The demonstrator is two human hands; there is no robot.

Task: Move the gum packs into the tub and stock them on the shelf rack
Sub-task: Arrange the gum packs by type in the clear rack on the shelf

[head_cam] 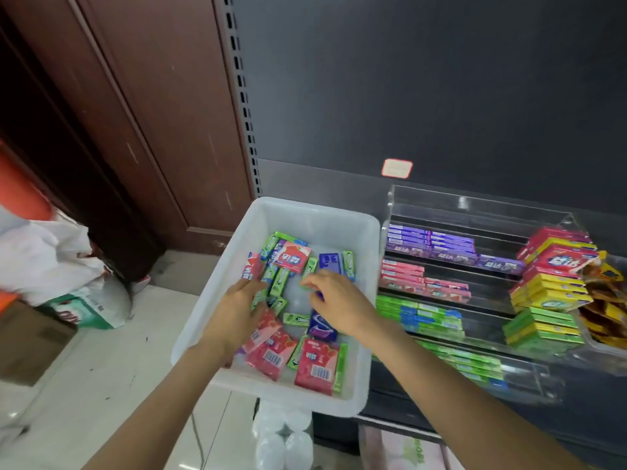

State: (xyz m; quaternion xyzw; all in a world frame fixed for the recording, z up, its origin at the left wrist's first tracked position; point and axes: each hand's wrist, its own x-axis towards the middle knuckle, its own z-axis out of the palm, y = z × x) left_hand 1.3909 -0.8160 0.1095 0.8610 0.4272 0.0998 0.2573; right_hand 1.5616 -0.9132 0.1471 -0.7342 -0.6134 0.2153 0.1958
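Over the white translucent plastic tub (368, 300), which sits at the left end of the dark shelf with its near left corner hanging past the edge, I have both hands down among the loose gum packs (317, 364). My left hand (234, 310) lies palm-down near the tub's left wall, fingers mostly straight, fingertips touching a small pink pack and the green sticks beside it; I cannot tell whether it grips anything. My right hand (334, 298) sits at the tub's middle, thumb and forefinger pinching a slim green gum stick (307, 271). Flat pink packs lie along the tub's near edge, green sticks and a blue pack (329, 261) toward the far wall, and a dark purple pack (320, 325) just under my right wrist. Just right of the tub stands the clear tiered acrylic rack (481, 206), with purple, pink and green rows filling its left side. Stacked red, yellow and green boxes (549, 290) stand at the rack's right end.
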